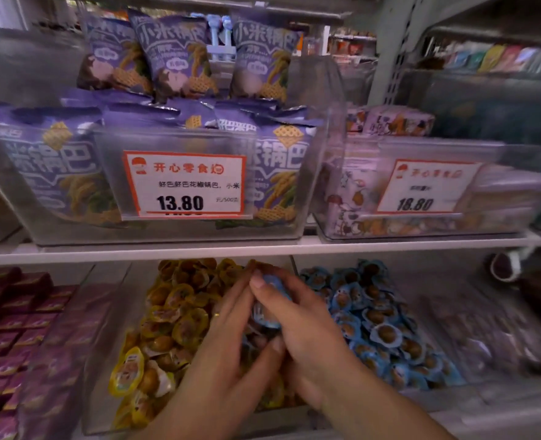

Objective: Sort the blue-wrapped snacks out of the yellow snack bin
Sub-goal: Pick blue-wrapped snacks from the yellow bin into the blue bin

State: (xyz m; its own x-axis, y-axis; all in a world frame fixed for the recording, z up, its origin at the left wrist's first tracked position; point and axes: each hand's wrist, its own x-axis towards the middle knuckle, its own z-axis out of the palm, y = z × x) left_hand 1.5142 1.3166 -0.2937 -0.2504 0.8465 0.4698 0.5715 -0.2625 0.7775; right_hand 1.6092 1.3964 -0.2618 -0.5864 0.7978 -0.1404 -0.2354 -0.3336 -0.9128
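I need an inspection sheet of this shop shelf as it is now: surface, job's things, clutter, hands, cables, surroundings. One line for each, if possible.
Surface: white shelf board above the lower row of clear bins.
Job's things: clear bin of yellow-wrapped snacks; blue-wrapped snacks held over it; clear bin of blue-wrapped snacks beside it on the right.
Clutter: nothing seen.
Hands: left hand and right hand together over the yellow bin; right fingers curl round the blue packs; the left hand's grip is blurred.
Cables: nothing seen.
Surroundings: purple snack bags in a clear upper bin; price card reading 13.80; maroon small boxes at lower left.
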